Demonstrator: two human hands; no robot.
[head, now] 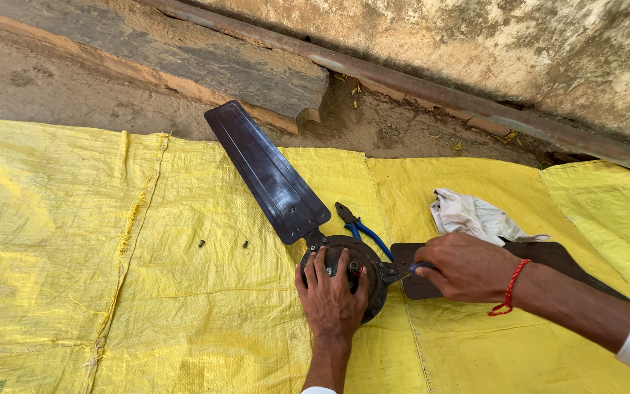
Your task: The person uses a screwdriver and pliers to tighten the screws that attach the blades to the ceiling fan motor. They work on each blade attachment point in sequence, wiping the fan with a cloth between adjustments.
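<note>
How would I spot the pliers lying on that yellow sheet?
Start at the round dark fan motor in the middle of the yellow sheet, under the left hand. Just above its upper right edge, beside the long dark blade, lie the pliers. They alone have blue handles; the white rag lies further right.

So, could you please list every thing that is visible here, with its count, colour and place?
fan motor hub: one, dark, centre of sheet
fan blades: two, dark brown, one pointing up-left, one right of hub
pliers: one, blue handles, above hub
rag: one, white, right of pliers
small screws: two, dark, left of hub
woven sheet: yellow, covering ground
rusty pipe: one, along wall
left hand: pressing on hub
right hand: gripping blue-handled tool at hub, red thread on wrist
</note>
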